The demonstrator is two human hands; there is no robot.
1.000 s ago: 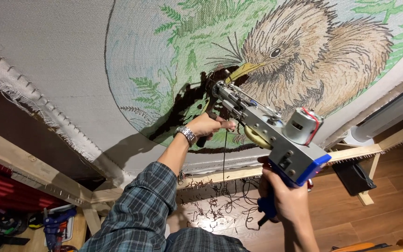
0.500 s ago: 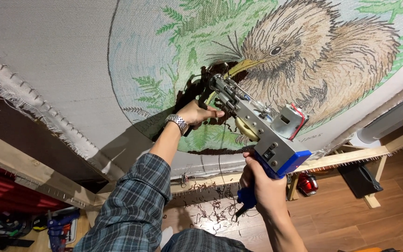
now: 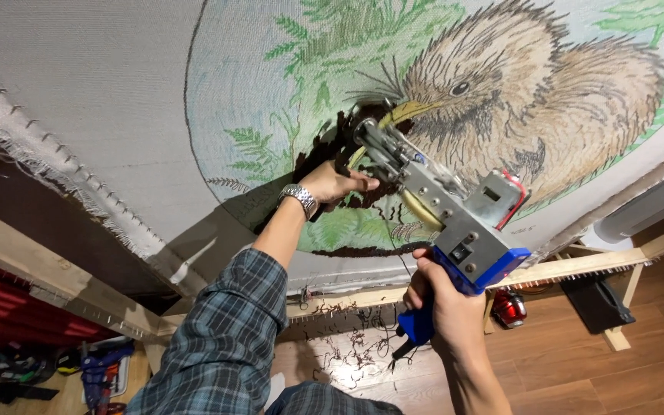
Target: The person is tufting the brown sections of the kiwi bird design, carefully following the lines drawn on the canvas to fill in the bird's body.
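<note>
A grey and blue tufting gun [image 3: 455, 223] presses its needle end against a stretched cloth [image 3: 117, 84] printed with a round picture of a brown bird [image 3: 516, 100] among green ferns. My right hand [image 3: 443, 311] grips the gun's blue handle from below. My left hand [image 3: 336, 184], with a metal watch on the wrist, holds the gun's black front grip close to the cloth. A patch of dark brown tufted yarn [image 3: 332, 142] lies by the needle, next to the bird's yellow beak.
The cloth hangs on a wooden frame [image 3: 562, 269] with rows of tack strips. Brown yarn scraps [image 3: 351, 353] litter the wooden floor below. A red object [image 3: 509, 307] sits under the frame, and tools lie on the floor at the lower left [image 3: 97, 369].
The gun and both hands have shifted up and left along the cloth, so the needle now sits by the beak. The camera view has shifted with them.
</note>
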